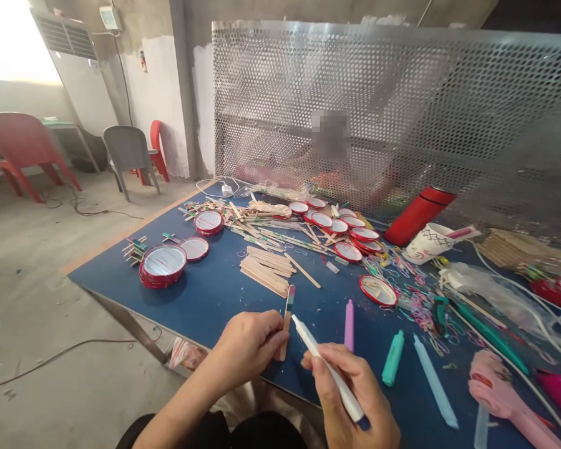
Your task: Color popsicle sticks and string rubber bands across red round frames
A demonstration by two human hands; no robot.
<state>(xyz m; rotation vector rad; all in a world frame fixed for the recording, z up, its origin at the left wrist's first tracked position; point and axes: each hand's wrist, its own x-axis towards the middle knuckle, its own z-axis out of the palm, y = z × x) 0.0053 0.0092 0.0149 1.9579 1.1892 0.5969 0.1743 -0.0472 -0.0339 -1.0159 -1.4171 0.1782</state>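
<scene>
My left hand (254, 340) pinches a wooden craft stick (287, 321) held upright near the table's front edge. The stick's top carries a pink-purple band and a teal band. In my right hand (352, 390) is a white marker (329, 368) with a dark blue end, its tip pointing at the stick, a small gap apart. Beyond the hands lies a pile of plain craft sticks (266, 271). To the right of the stick rest a purple marker (349, 324), a teal highlighter (393, 358) and a light blue marker (434, 380).
Stacked red-rimmed round discs (163, 265) stand at the left on the blue table (205, 312). At the right are a red bottle (420, 215), a paper cup (427, 243), rubber bands and a pink glue gun (500, 393). A perforated metal panel (280, 81) rises behind.
</scene>
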